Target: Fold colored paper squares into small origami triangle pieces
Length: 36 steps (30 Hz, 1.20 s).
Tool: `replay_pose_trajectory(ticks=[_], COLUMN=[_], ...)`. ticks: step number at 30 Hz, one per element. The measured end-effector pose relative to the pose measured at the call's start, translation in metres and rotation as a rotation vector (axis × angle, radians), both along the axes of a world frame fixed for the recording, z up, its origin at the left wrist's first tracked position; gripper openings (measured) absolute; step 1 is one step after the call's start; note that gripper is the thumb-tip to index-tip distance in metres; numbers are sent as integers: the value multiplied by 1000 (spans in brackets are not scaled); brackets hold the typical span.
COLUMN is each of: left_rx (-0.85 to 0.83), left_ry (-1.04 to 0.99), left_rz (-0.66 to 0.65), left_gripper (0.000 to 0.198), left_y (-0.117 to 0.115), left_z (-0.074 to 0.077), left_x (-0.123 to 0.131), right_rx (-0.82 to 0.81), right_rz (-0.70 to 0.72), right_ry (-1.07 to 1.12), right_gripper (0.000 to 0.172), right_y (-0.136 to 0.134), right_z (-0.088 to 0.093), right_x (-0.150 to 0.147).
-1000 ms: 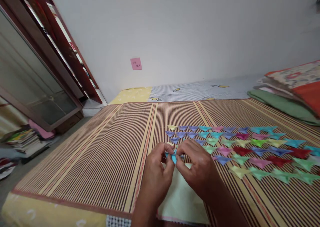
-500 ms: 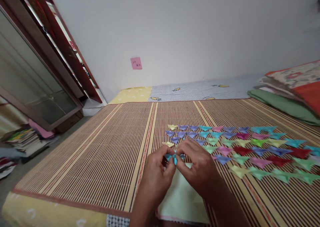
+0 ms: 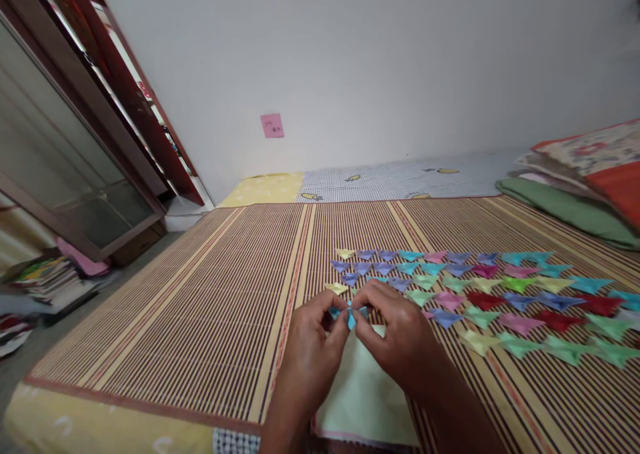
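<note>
A small blue folded paper piece (image 3: pixel 351 318) is pinched between the fingertips of both hands. My left hand (image 3: pixel 316 327) grips its left side between thumb and forefinger, and my right hand (image 3: pixel 393 324) grips its right side the same way. Parts of the paper are hidden by the fingers. Below the hands lies a pale green stack of square paper (image 3: pixel 367 394), partly covered by my wrists. Rows of folded paper pieces (image 3: pixel 517 284) in many colours spread out to the right, and a yellow folded piece (image 3: pixel 337 287) sits just beyond my left fingertips.
Everything lies on a striped bamboo mat (image 3: pixel 200 314) over a bed. Folded bedding and a green cushion (image 3: pixel 560 207) are piled at the back right. A pink note (image 3: pixel 272 125) is stuck on the wall (image 3: pixel 375 61). Books (image 3: pixel 45 281) stand on the floor at left.
Both hands stay in nearly the same place on the blue paper. The fingers have shifted only slightly, the right forefinger a little.
</note>
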<state>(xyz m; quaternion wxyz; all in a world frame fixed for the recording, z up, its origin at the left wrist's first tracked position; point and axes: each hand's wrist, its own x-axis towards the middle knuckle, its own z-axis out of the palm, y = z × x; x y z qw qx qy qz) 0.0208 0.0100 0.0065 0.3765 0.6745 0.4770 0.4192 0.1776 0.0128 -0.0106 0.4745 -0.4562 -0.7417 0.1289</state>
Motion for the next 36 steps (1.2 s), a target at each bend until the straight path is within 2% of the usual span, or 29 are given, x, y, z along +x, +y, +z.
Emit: replay_pose_trajectory(ticks=[17,24,30,36], left_rx=[-9,12,46,140], left_ry=[44,64,73,75], left_rz=[30,-5,35,81], left_gripper=[13,11,12,15], left_y=[0,0,2,2], left_z=[-2,-1,-2,-2], left_x=[1,0,1,2], right_rx=[19,-70,-125,-79], right_rz=[-5,8,65,3], right_ry=[2,52,77,90], right_gripper=[14,13,14,13], right_y=[1,0,-2,-2], right_z=[0,1,5,7], right_x=[-1,1,2,1])
